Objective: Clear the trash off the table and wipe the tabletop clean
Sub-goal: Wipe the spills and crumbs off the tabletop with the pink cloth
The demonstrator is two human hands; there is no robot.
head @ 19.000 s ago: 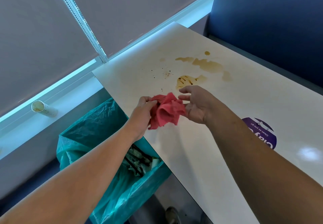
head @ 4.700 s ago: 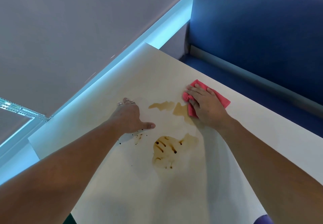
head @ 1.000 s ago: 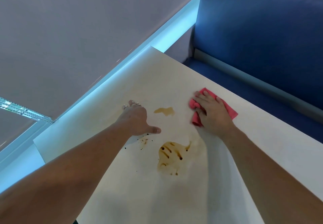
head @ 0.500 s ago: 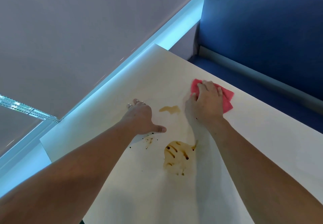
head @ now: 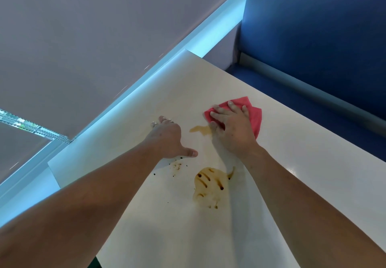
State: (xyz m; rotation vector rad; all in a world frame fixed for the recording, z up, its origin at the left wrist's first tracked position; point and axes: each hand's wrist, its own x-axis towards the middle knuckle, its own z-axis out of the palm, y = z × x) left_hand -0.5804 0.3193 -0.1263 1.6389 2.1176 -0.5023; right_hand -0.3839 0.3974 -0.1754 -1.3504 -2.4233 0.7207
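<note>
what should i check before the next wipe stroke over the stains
1. Red cloth flat under right hand: ok.
2. Left hand braced on tabletop, clear of the cloth's path: ok.
3. Small stain beside the cloth wiped: not ok.
4. Large brown stain wiped: not ok.
5. Dark specks near left thumb cleared: not ok.
6. Cloth clean underneath: cannot tell.

No readable text, labels, brands or nos. anywhere: counter (head: 292,163) is plain, red cloth (head: 255,119) is unmarked, blue seat (head: 313,27) and blind (head: 83,27) carry no writing.
</note>
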